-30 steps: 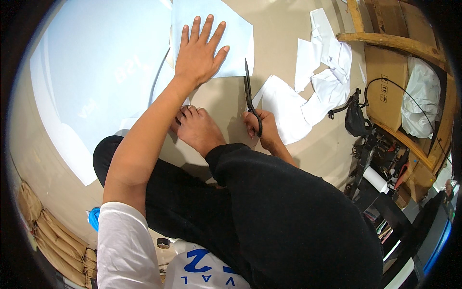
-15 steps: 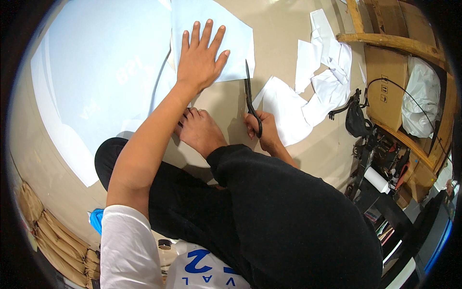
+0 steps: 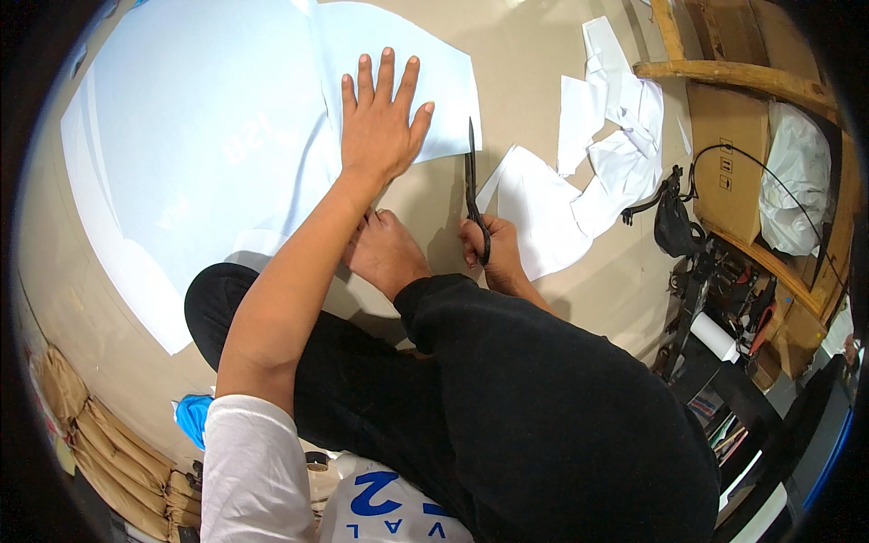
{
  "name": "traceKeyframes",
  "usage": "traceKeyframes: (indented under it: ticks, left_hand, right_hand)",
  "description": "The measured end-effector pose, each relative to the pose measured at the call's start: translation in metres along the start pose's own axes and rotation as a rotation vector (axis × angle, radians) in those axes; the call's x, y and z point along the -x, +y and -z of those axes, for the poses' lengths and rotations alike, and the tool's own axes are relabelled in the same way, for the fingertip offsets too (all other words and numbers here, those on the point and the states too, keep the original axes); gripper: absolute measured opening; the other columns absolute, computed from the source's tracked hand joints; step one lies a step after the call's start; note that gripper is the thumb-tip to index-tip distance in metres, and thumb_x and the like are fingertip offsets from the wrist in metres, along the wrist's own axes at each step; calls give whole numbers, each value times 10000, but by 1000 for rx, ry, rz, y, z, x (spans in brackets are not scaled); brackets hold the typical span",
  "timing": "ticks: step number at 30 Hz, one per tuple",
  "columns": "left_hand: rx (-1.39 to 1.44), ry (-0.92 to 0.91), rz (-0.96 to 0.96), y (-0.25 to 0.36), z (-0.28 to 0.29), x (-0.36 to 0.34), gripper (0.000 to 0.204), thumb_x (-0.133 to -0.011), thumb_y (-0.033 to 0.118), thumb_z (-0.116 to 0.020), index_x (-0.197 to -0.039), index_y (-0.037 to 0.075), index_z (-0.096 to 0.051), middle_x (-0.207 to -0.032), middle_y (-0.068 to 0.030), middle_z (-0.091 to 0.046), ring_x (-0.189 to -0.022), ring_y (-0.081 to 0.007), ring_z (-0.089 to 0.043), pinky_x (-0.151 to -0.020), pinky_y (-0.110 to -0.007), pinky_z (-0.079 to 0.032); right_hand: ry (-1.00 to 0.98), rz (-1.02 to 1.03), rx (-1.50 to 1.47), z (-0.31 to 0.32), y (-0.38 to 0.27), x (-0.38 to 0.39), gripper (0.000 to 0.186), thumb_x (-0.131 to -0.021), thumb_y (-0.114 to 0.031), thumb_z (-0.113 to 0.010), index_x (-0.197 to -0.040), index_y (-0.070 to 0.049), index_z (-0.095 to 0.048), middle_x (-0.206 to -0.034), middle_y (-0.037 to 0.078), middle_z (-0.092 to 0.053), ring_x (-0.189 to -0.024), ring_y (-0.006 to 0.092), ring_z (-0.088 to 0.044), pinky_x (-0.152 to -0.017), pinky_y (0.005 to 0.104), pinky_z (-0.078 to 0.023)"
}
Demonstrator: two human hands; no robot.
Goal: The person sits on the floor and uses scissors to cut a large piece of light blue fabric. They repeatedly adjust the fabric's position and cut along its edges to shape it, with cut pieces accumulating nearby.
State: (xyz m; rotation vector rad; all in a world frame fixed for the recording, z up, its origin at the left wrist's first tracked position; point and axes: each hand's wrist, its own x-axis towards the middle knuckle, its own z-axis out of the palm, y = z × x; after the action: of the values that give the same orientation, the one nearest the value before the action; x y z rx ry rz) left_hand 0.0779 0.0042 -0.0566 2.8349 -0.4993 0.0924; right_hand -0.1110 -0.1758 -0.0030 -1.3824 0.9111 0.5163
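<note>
Resting the left hand [image 3: 385, 131] flat on the blue sheet [image 3: 448, 100] on the floor [image 3: 529, 45], with fingers spread apart. Holding scissors [image 3: 472, 185] in the right hand [image 3: 501, 249], with fingers clamped on them, by the blue sheet's corner, near white scraps [image 3: 539, 213].

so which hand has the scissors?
The bare right hand, gripping the handles of the long-bladed black scissors. The bare left hand holds no tool; it lies palm down, fingers spread, on the smooth pale-blue sheet.
</note>
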Motion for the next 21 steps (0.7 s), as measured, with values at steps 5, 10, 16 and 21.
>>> traceKeyframes:
  ticks: [5,10,16,21]
  left_hand:
    - [21,6,-1,0,-1,2,689,-1140,525,-418,-1736,183,-369,-1798,-183,-299,-1669,-461,-200,-1346,-641,-156]
    - [36,19,-18,-2,-2,2,695,-1144,525,-413,-1748,188,-341,-1796,-211,-286,-1663,-493,-195,-1336,-666,-157]
    - [51,18,-20,-3,-3,2,700,-1142,529,-415,-1750,192,-336,-1799,-208,-280,-1665,-491,-188,-1337,-666,-152]
    - [44,19,-18,-3,-6,2,701,-1144,539,-403,-1753,201,-325,-1805,-201,-266,-1668,-490,-179,-1343,-660,-142]
  right_hand:
    - [-5,-16,14,-3,-5,1,256,-960,-204,-774,-830,-7,-676,-637,22,-602,-480,116,-546,-447,284,-415]
    - [-7,14,15,-2,-2,0,276,-966,-221,-769,-824,1,-689,-617,21,-597,-475,110,-550,-439,283,-406]
    - [11,-12,-13,-5,2,0,272,-974,-225,-768,-842,5,-705,-647,21,-617,-479,108,-557,-437,284,-412]
    - [32,-34,7,-13,-6,6,255,-978,-199,-771,-845,1,-688,-636,16,-585,-478,114,-537,-447,285,-395]
